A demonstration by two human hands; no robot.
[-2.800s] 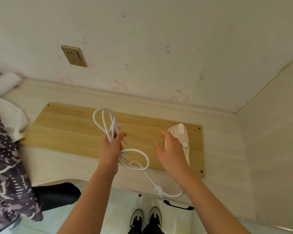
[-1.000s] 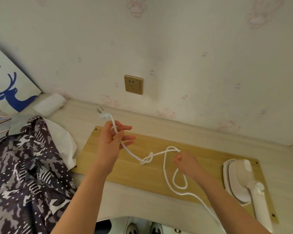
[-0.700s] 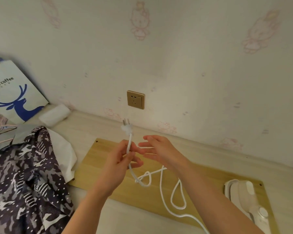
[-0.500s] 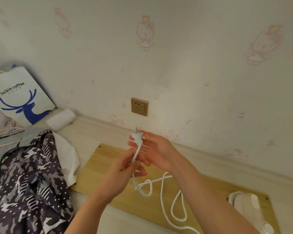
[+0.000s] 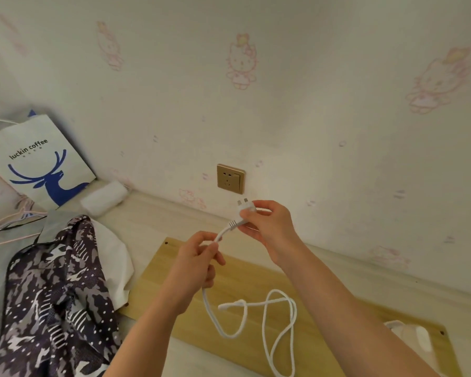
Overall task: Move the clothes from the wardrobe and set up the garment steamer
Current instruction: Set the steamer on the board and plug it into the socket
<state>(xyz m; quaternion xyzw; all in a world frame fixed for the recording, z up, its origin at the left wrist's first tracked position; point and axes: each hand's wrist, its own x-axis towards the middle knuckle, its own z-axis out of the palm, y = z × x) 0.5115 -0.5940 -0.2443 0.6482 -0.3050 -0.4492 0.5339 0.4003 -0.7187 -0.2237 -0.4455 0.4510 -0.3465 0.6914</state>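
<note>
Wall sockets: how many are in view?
1: the gold wall socket sits just above the white plug that the right hand pinches. Others may be out of frame.

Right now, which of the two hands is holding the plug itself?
The right hand: it pinches the white plug just below the wall socket, while the left hand only holds the cord farther down.

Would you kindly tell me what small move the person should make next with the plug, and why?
Probably the right hand should lift the plug up and slightly left to the wall socket and line up its prongs. The plug is pinched just below the socket, not yet inserted, while the left hand holds the cord, with slack on the board.
</note>
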